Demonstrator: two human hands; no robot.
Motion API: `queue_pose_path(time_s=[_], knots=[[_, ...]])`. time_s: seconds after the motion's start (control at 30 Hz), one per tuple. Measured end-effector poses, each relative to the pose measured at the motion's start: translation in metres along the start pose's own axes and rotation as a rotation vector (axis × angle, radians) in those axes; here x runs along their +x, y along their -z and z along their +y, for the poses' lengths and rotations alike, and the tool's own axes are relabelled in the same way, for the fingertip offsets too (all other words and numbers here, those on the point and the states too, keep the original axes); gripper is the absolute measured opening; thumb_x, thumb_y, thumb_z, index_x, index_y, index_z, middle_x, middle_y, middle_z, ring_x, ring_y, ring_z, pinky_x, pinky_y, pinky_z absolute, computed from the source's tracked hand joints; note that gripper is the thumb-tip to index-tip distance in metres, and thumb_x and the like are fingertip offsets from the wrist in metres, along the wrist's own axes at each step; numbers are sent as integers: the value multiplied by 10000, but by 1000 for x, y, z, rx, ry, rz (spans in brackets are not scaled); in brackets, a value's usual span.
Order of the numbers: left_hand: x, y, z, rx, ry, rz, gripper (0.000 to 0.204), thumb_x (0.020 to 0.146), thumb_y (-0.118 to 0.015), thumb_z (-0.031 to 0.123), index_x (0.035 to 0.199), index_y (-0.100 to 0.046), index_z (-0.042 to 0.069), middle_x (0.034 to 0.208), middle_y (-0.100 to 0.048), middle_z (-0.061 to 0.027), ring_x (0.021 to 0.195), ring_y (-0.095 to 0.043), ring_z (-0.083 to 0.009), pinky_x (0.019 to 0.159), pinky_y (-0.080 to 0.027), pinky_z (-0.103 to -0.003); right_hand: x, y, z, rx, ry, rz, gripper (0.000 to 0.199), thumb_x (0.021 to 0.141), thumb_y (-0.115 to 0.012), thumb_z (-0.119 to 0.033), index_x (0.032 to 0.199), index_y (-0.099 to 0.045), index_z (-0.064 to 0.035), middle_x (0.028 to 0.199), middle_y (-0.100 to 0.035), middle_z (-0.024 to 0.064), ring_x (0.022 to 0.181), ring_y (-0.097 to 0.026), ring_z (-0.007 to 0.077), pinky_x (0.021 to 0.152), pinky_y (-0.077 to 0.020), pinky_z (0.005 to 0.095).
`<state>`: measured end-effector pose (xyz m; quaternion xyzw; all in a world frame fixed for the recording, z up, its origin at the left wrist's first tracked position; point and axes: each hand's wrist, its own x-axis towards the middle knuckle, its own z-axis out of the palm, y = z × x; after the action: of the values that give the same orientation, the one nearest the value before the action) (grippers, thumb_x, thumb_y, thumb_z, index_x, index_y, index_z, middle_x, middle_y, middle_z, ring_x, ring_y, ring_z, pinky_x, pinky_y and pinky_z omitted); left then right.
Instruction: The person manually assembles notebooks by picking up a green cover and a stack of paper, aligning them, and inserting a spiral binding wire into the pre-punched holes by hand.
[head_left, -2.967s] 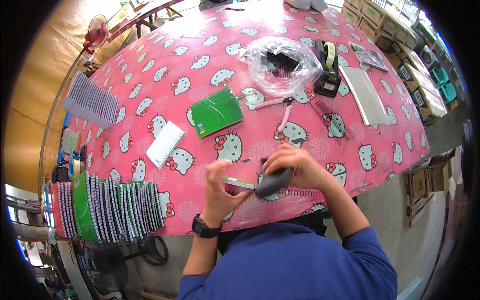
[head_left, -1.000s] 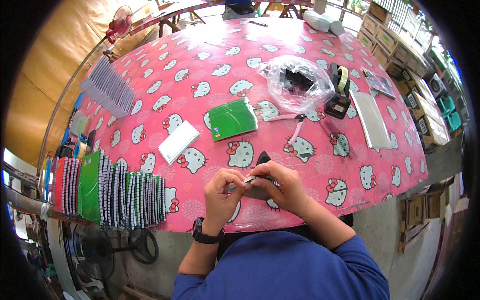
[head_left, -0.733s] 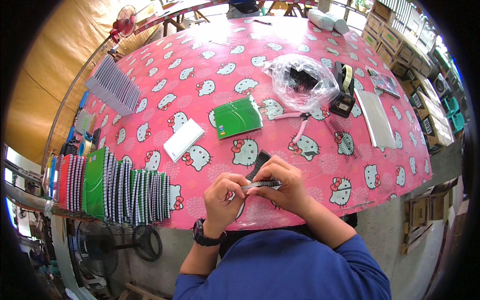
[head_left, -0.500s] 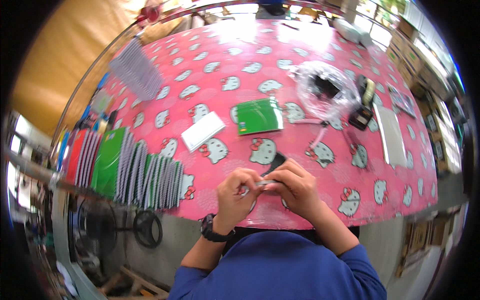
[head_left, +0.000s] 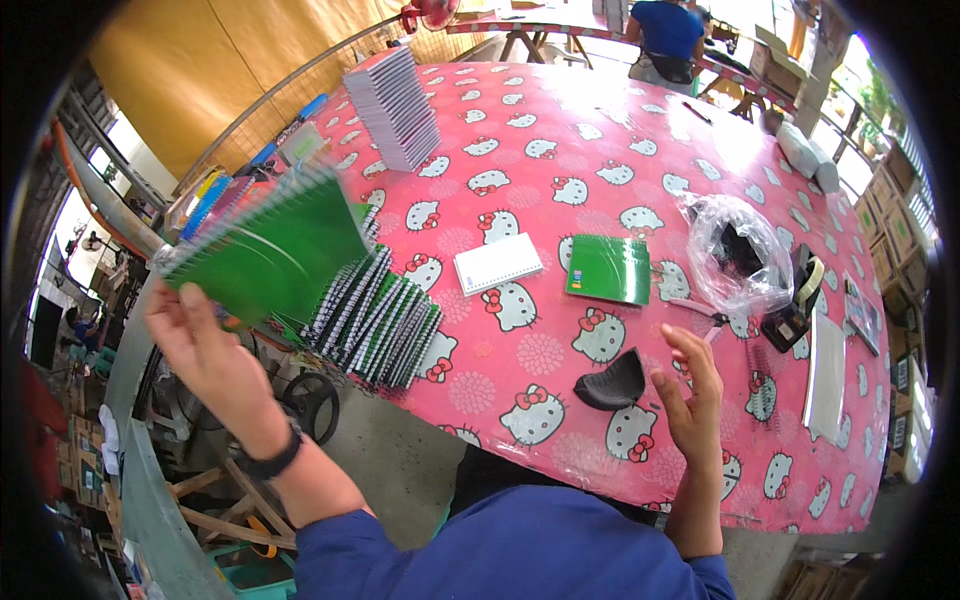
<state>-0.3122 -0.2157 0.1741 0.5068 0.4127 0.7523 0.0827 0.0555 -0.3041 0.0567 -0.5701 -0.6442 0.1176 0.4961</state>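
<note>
My left hand [head_left: 205, 345], with a black watch on its wrist, grips a green spiral notebook [head_left: 280, 245] by its lower edge at the far left. The notebook is raised and tilted above a row of spiral-bound notebooks [head_left: 375, 325] along the table's left edge. Over the right part of the pink table, my right hand [head_left: 690, 400] is empty, its fingers apart. Just left of it lies a curved black piece [head_left: 612, 382]. Beyond are a small green notebook cover [head_left: 608, 268] and a white pad with a punched edge [head_left: 497, 264].
A tall stack of notebooks [head_left: 393, 108] stands at the back left. To the right are a clear plastic bag [head_left: 740, 245] with black contents, pink-handled pliers [head_left: 700, 308], a black tape dispenser [head_left: 785, 325] and a white sheet [head_left: 825, 375]. Another person [head_left: 667, 40] is at the far side.
My hands, earlier together at the table's front over a small piece, are now apart. The left has moved left and lifted a green notebook. The black piece rests on the table. The view has shifted left.
</note>
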Motion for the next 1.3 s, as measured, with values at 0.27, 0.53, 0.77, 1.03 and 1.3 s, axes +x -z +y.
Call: queue_pose_path(time_s=[0.27,0.53,0.77,1.03,1.3], knots=[[9,22,-33,967,-13,-221,418,842,-696,324,1119,-575,36,605,-405,4,531,-396,-109,527,-359,-298,-7,-10,12,-31,-19,-60,284,777,-655,-55,1058,-620,-32,1105,-604,128,1013,-553,292,888,-426,371],[6,11,-21,979,-324,-703,499,570,-799,147,1007,-575,58,1070,-552,-93,1019,-506,-311,877,-389,-436,37,-24,73,-95,-27,-162,223,783,-647,-93,993,-626,-23,1033,-624,133,1021,-551,311,882,-432,382],[-52,-28,-6,469,-580,-663,341,736,-748,194,993,-581,43,1107,-558,-123,1070,-509,-305,944,-386,-412,83,-72,131,-694,289,-194,320,748,-690,-188,1034,-616,-66,1125,-606,101,1078,-540,297,896,-448,399],[-168,-92,-86,-712,1121,-792,495,874,-635,311,1242,-459,32,1153,-572,-121,1029,-567,-261,882,-473,-366,49,-64,83,-378,273,-194,244,751,-572,-59,992,-601,-86,839,-652,72,813,-618,245,679,-521,373],[-184,-88,-93,-697,1017,-1374,400,903,-593,148,1244,-469,-23,1132,-599,-121,998,-600,-159,828,-499,-267,-37,-12,24,-211,288,-63,540,700,-748,-128,1208,-566,-93,1107,-616,119,863,-615,283,726,-526,350]])
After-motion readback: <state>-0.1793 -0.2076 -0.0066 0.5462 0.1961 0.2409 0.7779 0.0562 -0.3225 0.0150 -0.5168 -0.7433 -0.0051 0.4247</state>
